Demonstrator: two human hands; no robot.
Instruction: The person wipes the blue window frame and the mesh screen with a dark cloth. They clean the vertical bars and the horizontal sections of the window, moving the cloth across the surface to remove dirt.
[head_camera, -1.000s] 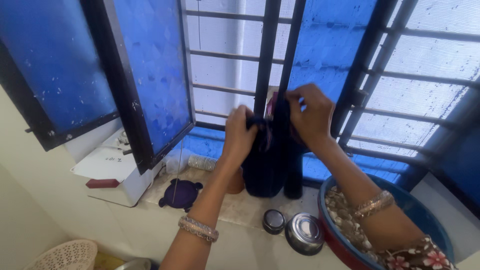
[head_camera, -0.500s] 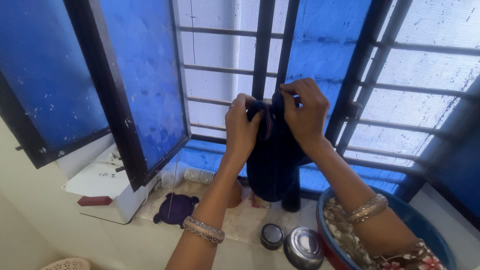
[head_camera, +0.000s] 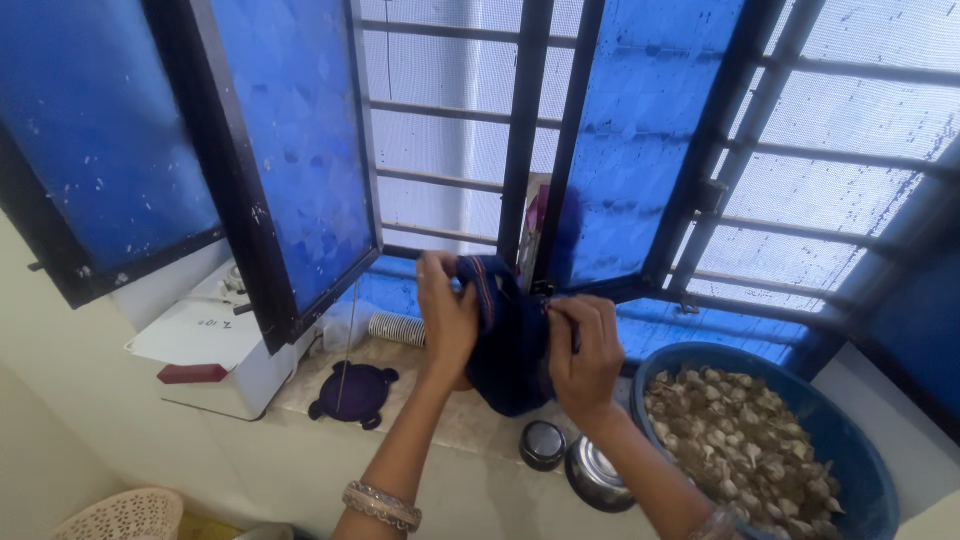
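While raised over the sill, left hand (head_camera: 446, 312) bent at the wrist, fingers curled and pinching the upper left edge of a dark blue cloth (head_camera: 508, 345). Right hand (head_camera: 583, 350) just to the right, fingers closed around the cloth's right edge, knuckles toward the camera. Both forearms reaching up from the near edge, a beaded bangle (head_camera: 381, 505) on the left wrist. Cloth bunched between the two hands, hanging down a little below them, just in front of the black window bars (head_camera: 524, 130). Below, a pale stone surface (head_camera: 470, 420) along the window, carrying a dark purple turtle-shaped lid (head_camera: 353, 393) to the left, a small steel cup (head_camera: 543, 444) and a steel bowl (head_camera: 592, 472) near the right forearm. Far right, a blue tub (head_camera: 860, 470) filled with pale shell-like pieces. Blue-tinted shutters (head_camera: 290, 150) swung open to the left; a woven plastic basket (head_camera: 125, 514) at the near left corner.
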